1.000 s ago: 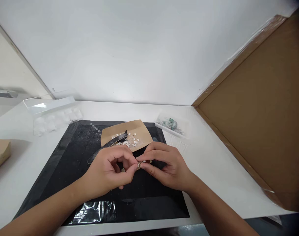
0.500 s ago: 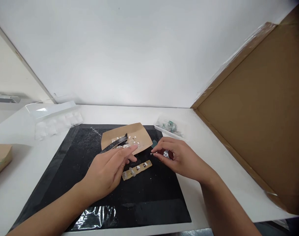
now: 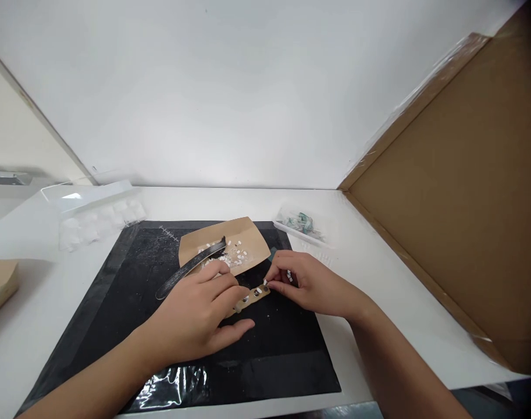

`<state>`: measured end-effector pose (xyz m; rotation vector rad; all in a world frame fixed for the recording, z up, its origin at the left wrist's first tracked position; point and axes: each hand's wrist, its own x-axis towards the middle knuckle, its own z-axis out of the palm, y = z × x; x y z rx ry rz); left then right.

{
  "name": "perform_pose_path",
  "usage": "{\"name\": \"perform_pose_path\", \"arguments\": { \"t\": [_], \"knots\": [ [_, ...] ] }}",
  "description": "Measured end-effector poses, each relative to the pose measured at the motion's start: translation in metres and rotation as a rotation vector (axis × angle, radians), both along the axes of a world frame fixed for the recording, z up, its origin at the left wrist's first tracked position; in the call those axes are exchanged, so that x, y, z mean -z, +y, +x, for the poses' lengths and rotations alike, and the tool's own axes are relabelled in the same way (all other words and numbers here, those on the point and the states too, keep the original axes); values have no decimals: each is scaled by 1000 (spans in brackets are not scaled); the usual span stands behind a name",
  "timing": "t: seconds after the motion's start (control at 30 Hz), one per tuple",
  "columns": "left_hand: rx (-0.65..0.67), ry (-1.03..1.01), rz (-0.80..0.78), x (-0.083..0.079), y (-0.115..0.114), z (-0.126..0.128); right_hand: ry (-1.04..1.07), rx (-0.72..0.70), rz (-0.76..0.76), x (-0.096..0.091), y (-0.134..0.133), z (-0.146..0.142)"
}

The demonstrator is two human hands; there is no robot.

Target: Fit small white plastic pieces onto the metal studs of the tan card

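Observation:
A narrow tan strip point(image 3: 250, 298) with dark round spots and small white pieces on it lies on the black mat point(image 3: 274, 355). My left hand point(image 3: 202, 311) is over the strip's left part, thumb and fingers apart; whether it touches the strip I cannot tell. At the strip's right end, my right hand point(image 3: 311, 285) pinches a small white piece point(image 3: 266, 283) between thumb and forefinger. More white bits point(image 3: 289, 276) show inside its curled fingers. Behind the hands, a brown paper tray point(image 3: 252, 235) holds scattered white pieces. A black curved tweezer-like tool point(image 3: 191, 265) leans across its edge.
A clear compartment box point(image 3: 102, 221) stands at the back left, and a clear tray point(image 3: 302, 224) with greenish small items at the back right. Another brown tray point(image 3: 1, 279) is at the left edge. A cardboard panel point(image 3: 444, 203) walls off the right side.
My right hand has moved left and down, bringing the white piece to the strip's right end. My left hand has spread its thumb from its fingers and now covers the strip's left part.

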<state>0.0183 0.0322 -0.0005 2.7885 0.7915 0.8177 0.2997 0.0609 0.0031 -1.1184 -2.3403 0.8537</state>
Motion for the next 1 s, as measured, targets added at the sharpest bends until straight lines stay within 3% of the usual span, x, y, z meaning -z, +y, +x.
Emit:
{"name": "perform_pose_path", "arguments": {
  "t": [0.2, 0.4, 1.0],
  "knots": [
    [-30, -100, -33, 0, 0, 0, 27, 13, -95, 2, 0, 1],
    [-165, -253, -89, 0, 8, -3, 27, -22, -149, 2, 1, 0],
    [-301, -367, 34, 7, 19, -15, -62, -10, -217, 12, 5, -3]
  ]
}}
